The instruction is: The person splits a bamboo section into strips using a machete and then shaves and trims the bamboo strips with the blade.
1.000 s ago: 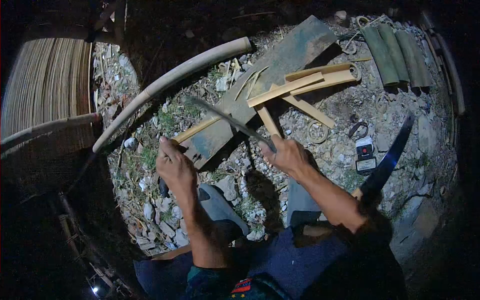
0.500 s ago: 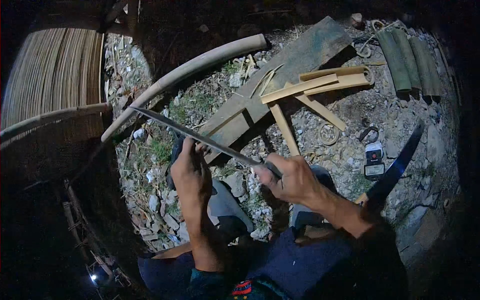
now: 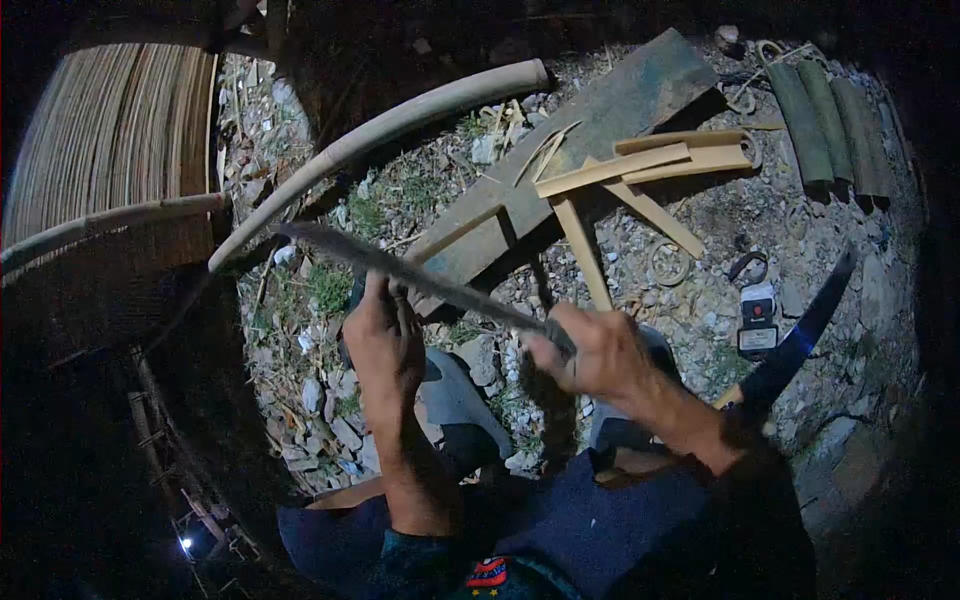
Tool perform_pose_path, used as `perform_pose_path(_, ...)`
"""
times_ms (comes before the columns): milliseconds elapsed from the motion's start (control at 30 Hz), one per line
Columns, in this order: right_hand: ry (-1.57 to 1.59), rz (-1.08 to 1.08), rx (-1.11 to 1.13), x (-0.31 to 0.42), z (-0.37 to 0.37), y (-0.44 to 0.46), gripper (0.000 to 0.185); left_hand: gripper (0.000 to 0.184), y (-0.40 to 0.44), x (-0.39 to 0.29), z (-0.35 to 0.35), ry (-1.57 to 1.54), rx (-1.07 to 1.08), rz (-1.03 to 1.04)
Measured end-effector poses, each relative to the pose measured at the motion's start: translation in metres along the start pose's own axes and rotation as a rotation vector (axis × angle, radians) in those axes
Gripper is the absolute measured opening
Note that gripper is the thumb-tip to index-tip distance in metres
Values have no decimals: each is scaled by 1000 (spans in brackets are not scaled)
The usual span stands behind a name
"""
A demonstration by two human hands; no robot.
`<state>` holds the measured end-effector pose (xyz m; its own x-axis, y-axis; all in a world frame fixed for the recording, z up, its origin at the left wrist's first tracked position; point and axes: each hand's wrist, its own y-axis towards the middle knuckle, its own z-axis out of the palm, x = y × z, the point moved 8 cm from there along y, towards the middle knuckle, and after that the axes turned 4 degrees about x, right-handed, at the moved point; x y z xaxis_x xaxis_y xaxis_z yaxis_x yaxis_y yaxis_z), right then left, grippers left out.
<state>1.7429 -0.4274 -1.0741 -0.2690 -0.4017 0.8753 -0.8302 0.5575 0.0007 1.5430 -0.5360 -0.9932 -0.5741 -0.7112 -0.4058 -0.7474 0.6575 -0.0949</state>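
My right hand (image 3: 600, 355) is closed around the handle of a long knife (image 3: 440, 287), its motion-blurred blade slanting up and left. Closed around the near end of a pale bamboo strip (image 3: 455, 233) is my left hand (image 3: 388, 340), just below the blade; the fingertips are partly hidden. The strip reaches up and right over a worn wooden board (image 3: 640, 85). The blade crosses in front of the strip's near end. Split bamboo pieces (image 3: 615, 172) lie across the board and the ground to its right.
A curved bamboo pole (image 3: 370, 137) lies beyond my left hand, with many thin slats (image 3: 110, 130) at far left. To the right are a large blade with a wooden handle (image 3: 800, 345), a small black device (image 3: 757, 325), a ring (image 3: 668, 262) and green bamboo pieces (image 3: 825, 120) on stony ground.
Since a second ago, both hands have moved slightly right and down in view. The knife now crosses close above my left hand, and the whole scene has shifted right.
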Motion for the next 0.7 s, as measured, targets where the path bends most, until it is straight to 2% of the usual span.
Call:
perform_pose_path(100, -58, 61, 4, -34, 1, 3, 43, 10, 3, -10, 2, 16, -13, 39)
perform_pose_path(167, -69, 209, 12, -53, 1, 6, 42, 13, 4, -13, 1, 28, 0, -2)
perform_pose_path(233, -59, 211, -6, -58, 5, -2, 41, 16, 6, -10, 6, 9, 10, 8)
perform_pose_path(300, 3, 110, -92, -50, -1, -8, 40, 33, 10, -7, 7, -58, -4, -6)
perform_pose_path(367, 4, 182, -50, -78, 12, -12, 41, 32, 17, -1, 8, -31, -34, 55)
perform_pose_path(433, -84, 494, 32, -108, 14, -12, 44, 32, 18, -6, 3, 19, -56, 76)
perform_pose_path(500, -3, 455, 60, -97, 9, -16, 46, 28, 18, -9, 5, 20, -14, 6)
perform_pose_path(567, -28, 269, -3, -73, 4, -19, 48, 30, 22, -5, 9, -50, -38, 50)
perform_pose_path(600, -37, 357, 56, -82, 11, -22, 47, 30, 24, -8, 13, -54, -35, 52)
perform_pose_path(633, -43, 355, 50, -86, 10, -20, 47, 30, 24, -18, 8, -135, -143, 101)
perform_pose_path(667, -50, 452, 73, -99, 9, -20, 47, 30, 25, -24, 0, -216, -255, 149)
perform_pose_path(700, -54, 545, 100, -108, 11, -20, 46, 30, 27, -23, -1, -217, -266, 148)
